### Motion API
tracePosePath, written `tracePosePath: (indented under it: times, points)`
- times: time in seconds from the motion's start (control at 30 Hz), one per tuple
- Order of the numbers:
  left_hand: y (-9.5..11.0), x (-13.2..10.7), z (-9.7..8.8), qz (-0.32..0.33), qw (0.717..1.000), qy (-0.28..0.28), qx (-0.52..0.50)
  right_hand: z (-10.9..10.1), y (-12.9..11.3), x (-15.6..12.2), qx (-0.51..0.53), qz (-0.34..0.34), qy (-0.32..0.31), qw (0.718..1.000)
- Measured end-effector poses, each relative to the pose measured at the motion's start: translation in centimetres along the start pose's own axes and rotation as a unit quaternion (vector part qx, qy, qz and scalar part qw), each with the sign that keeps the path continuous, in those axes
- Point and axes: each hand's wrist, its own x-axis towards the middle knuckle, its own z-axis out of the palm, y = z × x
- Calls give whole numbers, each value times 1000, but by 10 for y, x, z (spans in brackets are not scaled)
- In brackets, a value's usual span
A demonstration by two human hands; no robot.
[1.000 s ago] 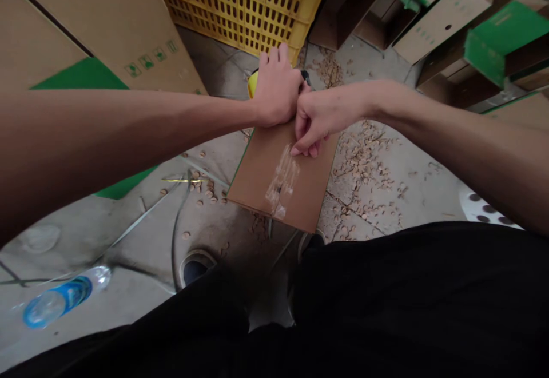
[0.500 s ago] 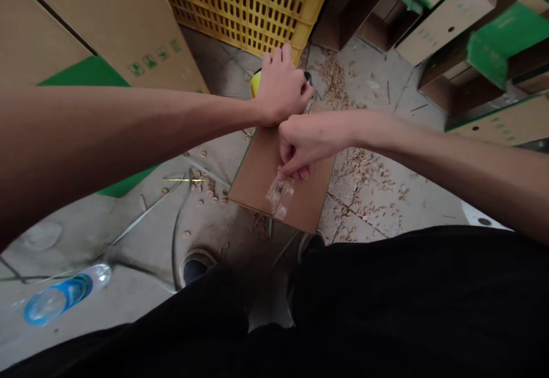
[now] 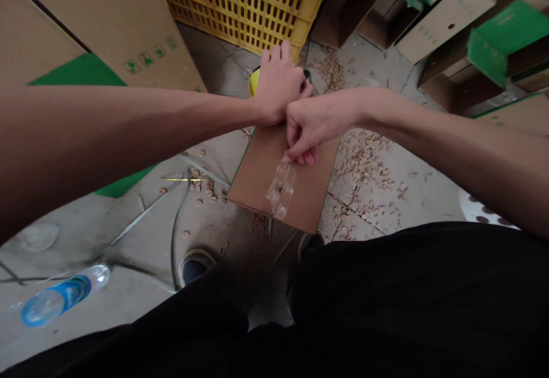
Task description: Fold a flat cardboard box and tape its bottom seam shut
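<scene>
A flat brown cardboard box lies on the floor in front of me, with a strip of clear tape running down its middle. My left hand is closed over a yellow tape dispenser at the box's far end; most of the dispenser is hidden under the hand. My right hand sits just beside it, fingers curled and pressed down on the tape at the upper part of the strip.
A yellow slotted crate stands behind the box. Large cardboard cartons with green panels lean at the left, more green and brown boxes at the right. A plastic water bottle lies at lower left. Small round cardboard cut-outs litter the concrete floor.
My right hand slid down the tape strip towards me, then came back up to the far part near the dispenser. The left hand has stayed on the dispenser.
</scene>
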Motion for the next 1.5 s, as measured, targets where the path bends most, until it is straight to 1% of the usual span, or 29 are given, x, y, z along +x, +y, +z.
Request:
tracePosePath:
  times: [0.2,0.37,0.6,0.73,0.87,1.0,1.07,1.2,1.3,1.5]
  points:
    - [-1,4,2,1,1000,-9,17,-6,4,-3,-6,16,19,1000]
    - [-3,3,4,-1,999,9,49,-5,10,-2,4,36,19,999]
    - [-4,0,4,0,1000,11,1,-7,24,-2,30,70,46,996]
    - [-4,-2,1,1,1000,4,-18,-10,28,-4,32,66,55,996]
    - [-3,-5,-2,21,999,12,23,-11,28,-7,44,76,72,994]
    - [-1,-6,-3,27,999,19,36,-7,21,-9,56,94,90,990]
    - [-1,-4,-2,22,999,18,35,-3,17,-9,53,85,80,992]
    - [-1,-1,1,14,999,17,33,7,7,-4,26,44,39,998]
    - [-1,0,2,15,1000,19,17,11,1,0,11,21,30,999]
    - [-1,1,4,15,1000,22,-5,7,4,2,29,16,29,999]
